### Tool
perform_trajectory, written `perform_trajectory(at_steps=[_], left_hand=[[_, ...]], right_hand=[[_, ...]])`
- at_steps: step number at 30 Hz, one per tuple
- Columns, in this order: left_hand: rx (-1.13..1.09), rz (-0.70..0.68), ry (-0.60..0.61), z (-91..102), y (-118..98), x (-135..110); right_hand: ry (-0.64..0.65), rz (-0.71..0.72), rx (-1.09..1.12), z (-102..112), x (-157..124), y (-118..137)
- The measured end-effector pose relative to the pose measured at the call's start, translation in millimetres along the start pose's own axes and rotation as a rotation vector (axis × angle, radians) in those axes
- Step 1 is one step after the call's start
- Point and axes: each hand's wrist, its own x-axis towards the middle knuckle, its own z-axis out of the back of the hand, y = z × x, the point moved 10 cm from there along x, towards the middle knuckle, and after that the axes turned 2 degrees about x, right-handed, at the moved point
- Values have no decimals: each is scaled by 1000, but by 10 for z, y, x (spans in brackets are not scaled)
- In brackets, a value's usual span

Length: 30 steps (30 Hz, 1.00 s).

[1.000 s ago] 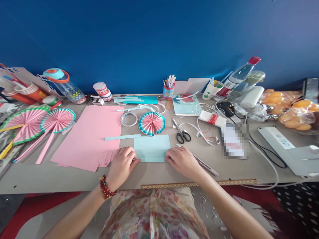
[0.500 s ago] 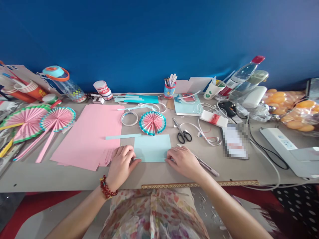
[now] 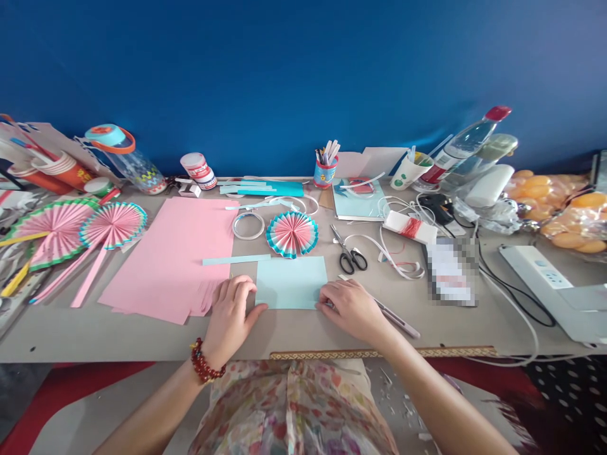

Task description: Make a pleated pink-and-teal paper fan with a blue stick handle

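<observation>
1. So, got blue wall (image 3: pixel 303 82) at back, grey desk (image 3: pixel 156 341) below w/ lots strewn across.
2. Got pink paper (image 3: pixel 175 246) L of ctr, w/ narrow strips at lower R.
3. Got blue sheet (image 3: pixel 291 284) flat on desk, ctr, btwn L hand (image 3: pixel 232 303) and R hand (image 3: pixel 348 303).
4. W/ L hand, touching lower L corner of sheet, thumb held well apart from bent fingers, so not closed on anything.
5. W/ R hand, at lower R corner, fingers curled; can't tell if pinching sheet or just resting.
6. See fan (image 3: pixel 287 235), pleated, pink w/ teal rim, just past sheet's far edge.
7. See scissors (image 3: pixel 348 256) R of fan, tips twd wall.
8. See ring (image 3: pixel 249 238) L of fan, nr pink paper.
9. See strip (image 3: pixel 236 260), pale blue, partly on pink paper, R end at sheet's far L corner.
</observation>
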Motion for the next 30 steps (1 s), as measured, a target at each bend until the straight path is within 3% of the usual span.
perform_trajectory(at_steps=[14, 22, 30], left_hand=[[8, -112, 104, -67, -245, 15], [201, -396, 184, -215, -576, -149], [288, -301, 138, -161, -770, -222]], right_hand=[[34, 3, 1, -7, 17, -12], [25, 10, 3, -12, 23, -13], [28, 9, 7, -6, 23, -9]])
